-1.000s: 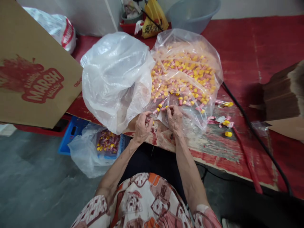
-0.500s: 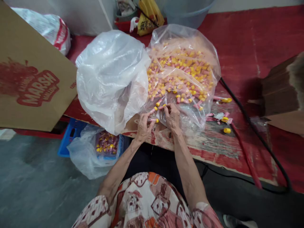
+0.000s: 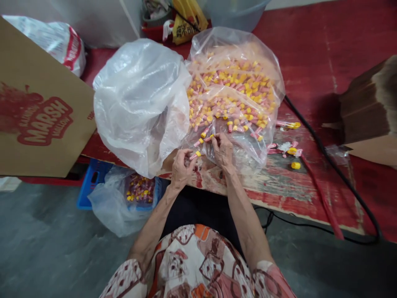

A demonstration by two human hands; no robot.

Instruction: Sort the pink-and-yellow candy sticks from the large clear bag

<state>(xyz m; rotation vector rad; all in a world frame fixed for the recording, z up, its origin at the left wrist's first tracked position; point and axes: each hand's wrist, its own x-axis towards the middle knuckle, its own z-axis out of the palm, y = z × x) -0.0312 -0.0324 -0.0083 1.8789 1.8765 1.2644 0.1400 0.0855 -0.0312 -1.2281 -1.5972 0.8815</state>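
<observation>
In the head view, we see both hands working at the near mouth of the clear bag [image 3: 269, 70], which lies on the worn red table [image 3: 313, 58] and is heaped with little pink tubes with yellow caps. Our left hand [image 3: 181, 164] is curled almost closed around one capped tube [image 3: 195, 155], whose yellow end pokes out past the fingertips. Our right hand [image 3: 223, 150] has thumb and forefinger pinched together on a second tube [image 3: 211, 137] right at the edge of the pile, touching the plastic film.

To handle these well, we judge it best to grip each tube by its pink body rather than its cap, since a loose yellow cap [image 3: 295, 165] already lies apart on the table. We should keep the bag's lip flat under the right wrist so the heap does not slide towards the table edge. The puffed white bag [image 3: 139, 99] crowds the left hand, so short, low movements suit us better there.
</observation>
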